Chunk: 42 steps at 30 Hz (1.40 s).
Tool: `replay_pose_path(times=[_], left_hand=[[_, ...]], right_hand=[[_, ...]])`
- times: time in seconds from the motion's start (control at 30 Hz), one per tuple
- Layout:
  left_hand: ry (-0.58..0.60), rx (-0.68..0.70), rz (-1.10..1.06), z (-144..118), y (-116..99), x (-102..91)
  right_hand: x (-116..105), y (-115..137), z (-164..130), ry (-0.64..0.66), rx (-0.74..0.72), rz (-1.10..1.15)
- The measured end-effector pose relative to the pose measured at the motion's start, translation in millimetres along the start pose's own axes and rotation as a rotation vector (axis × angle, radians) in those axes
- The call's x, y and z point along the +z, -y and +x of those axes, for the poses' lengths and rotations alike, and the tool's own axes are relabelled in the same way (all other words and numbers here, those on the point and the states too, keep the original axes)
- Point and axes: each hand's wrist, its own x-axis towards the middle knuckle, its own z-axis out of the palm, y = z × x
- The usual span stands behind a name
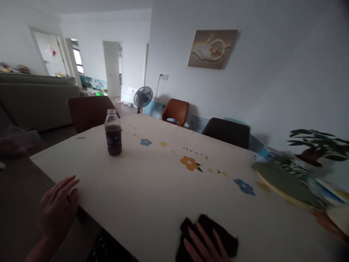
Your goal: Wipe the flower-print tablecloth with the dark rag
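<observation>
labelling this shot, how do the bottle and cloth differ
The bottle stands upright; the cloth lies rumpled. The bottle is clear, part-filled with dark liquid; the cloth is opaque. The right hand is on the cloth, none on the bottle. Both are on the table.

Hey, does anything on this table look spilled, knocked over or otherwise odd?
Nothing plainly stands out. The bottle of dark liquid is upright, with no spill visible around it, though it looks uncapped. The dark cloth under the right hand is rumpled, which seems ordinary.
</observation>
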Motion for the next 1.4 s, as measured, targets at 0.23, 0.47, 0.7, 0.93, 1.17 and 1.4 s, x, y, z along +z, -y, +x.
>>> replay_pose_path(times=[0.23, 0.47, 0.7, 0.93, 1.17, 1.4], left_hand=[[0.102, -0.220, 0.031, -13.2, 51.6, 7.8], [0.028, -0.290, 0.017, -3.7, 91.2, 16.4], [0.032, -0.276, -0.084, -9.1, 117.1, 19.9], [-0.101, -0.713, -0.595, -1.4, 115.8, 1.0], [-0.263, -0.811, -0.715, 31.8, 108.3, -11.5], [-0.247, -0.804, -0.454, 42.6, 101.6, -37.1]], right_hand=[[18.0, 17.1, 93.7, -0.001, -0.208, 0.109], [16.0, 51.0, 259.1, 0.396, -0.163, 0.639], [74.6, 91.0, 406.5, 0.385, -0.199, 0.720], [126.0, 132.6, 540.5, 0.419, -0.199, 0.748], [148.9, 147.3, 605.5, 0.384, -0.079, 0.754], [130.2, 130.8, 536.0, 0.331, -0.146, 0.744]])
